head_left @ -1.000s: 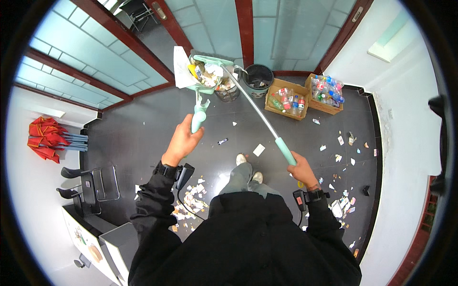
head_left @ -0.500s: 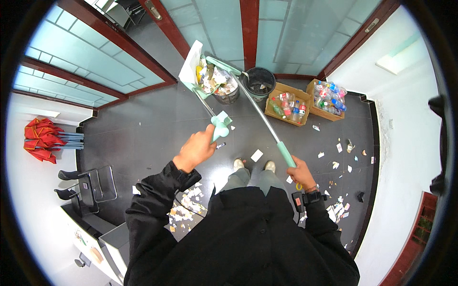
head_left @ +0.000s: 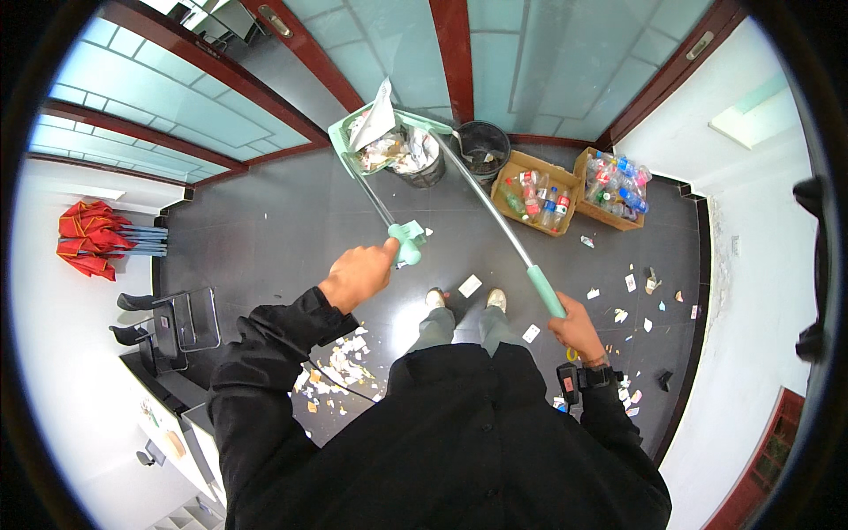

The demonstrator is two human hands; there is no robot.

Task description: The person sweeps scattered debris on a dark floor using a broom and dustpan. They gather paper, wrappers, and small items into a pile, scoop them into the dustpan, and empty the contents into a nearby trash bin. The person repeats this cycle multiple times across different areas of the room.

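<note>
My left hand (head_left: 360,276) is closed round the green grip of a long-handled dustpan (head_left: 340,141). The pan is held over a dark waste bin (head_left: 426,176), heaped with paper scraps (head_left: 413,152); where pan and bin contents divide I cannot tell. A white pointed sheet (head_left: 378,121) stands up out of the pan. My right hand (head_left: 579,325) grips the green end of a broom (head_left: 508,237), whose metal pole slants away to the far left. Its green head (head_left: 422,121) lies across the pan's far right side; the bristles are hidden.
Beside the bin stand a black bucket (head_left: 484,141) and two cardboard boxes (head_left: 568,221) of plastic bottles. Paper scraps (head_left: 340,367) litter the floor left and right of my feet. Chairs (head_left: 181,327) and red cloth on poles (head_left: 93,234) are at left. Glass doors (head_left: 389,53) rise behind.
The dustpan looks more level, and the white sheet has shifted right, now standing up among the scraps. My right hand has moved slightly right and nearer with the broom.
</note>
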